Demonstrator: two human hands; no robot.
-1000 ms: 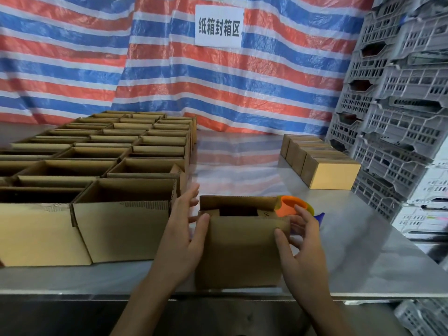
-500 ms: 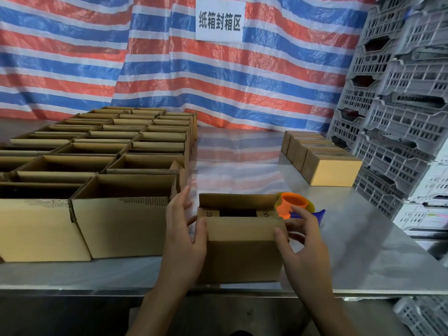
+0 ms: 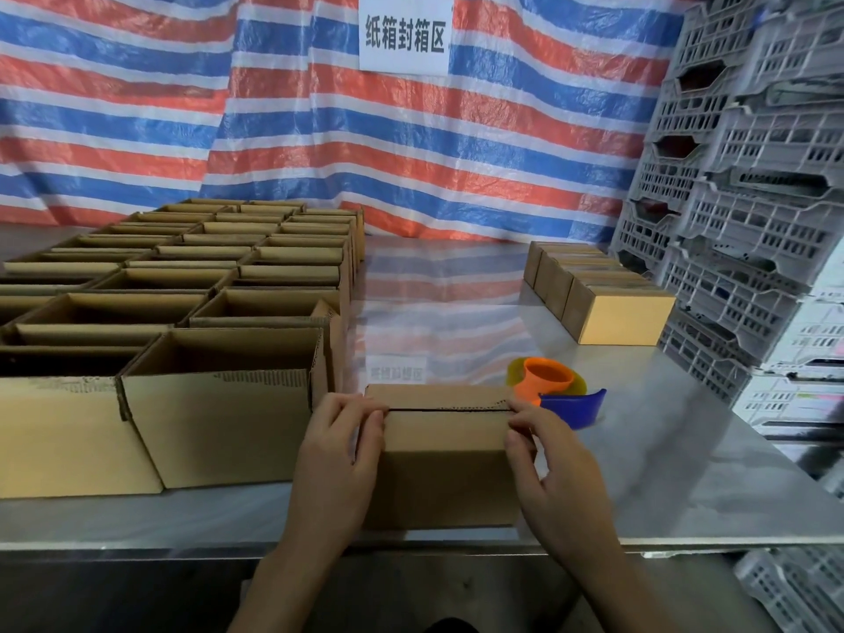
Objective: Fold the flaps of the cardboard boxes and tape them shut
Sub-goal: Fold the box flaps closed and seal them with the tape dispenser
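The cardboard box point(image 3: 445, 468) stands at the near edge of the tabletop point(image 3: 662, 472), about midway along it, and its top is now closed: the two long flaps lie flat and meet in a thin dark seam point(image 3: 447, 409) that runs from left to right across the top. A second ago the near flap was still raised and a dark opening showed between the flaps; half a second ago that gap was still there. The left hand point(image 3: 335, 454) has moved from the box's side to the left end of the top, with its fingers curled over that end by the seam and its thumb lying on the front face. The right hand point(image 3: 555, 468) holds the right end in the same way, bent fingers on top at the end of the seam and the thumb against the front right edge; earlier it was lower on that side. The tape dispenser point(image 3: 548, 381), with its orange core and blue handle, lies just behind the box's far right corner, as it did before. Rows of open boxes point(image 3: 219, 431) fill the left part of the tabletop, the nearest of them just beside the left hand. A row of closed boxes point(image 3: 625, 319) sits toward the far right edge, in front of stacked grey crates point(image 3: 753, 175). A striped tarp point(image 3: 319, 130) with a white sign point(image 3: 404, 36) hangs behind.
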